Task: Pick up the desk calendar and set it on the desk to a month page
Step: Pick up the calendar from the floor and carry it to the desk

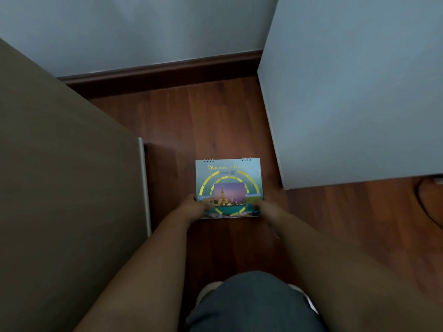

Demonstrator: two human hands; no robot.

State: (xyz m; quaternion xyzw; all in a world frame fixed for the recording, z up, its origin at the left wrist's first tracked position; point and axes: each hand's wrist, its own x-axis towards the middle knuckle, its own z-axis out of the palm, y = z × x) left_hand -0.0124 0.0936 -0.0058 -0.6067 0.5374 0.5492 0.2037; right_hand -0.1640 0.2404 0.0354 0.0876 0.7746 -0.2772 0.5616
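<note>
The desk calendar (228,185) lies on the wooden floor, its light-blue cover up, with yellow arcs, a temple photo and spiral rings along the far edge. My left hand (195,207) grips its near left corner, fingers over the cover. My right hand (265,208) grips the near right corner the same way. Both arms reach down and forward from the bottom of the view. The underside of the calendar is hidden.
A brown desk surface (60,164) fills the left side, with a white edge (144,185) next to the calendar. A pale cabinet (359,104) stands at the right. A dark baseboard (163,73) and wall lie behind. A dark cable (429,207) runs at far right. My knee (254,303) is below.
</note>
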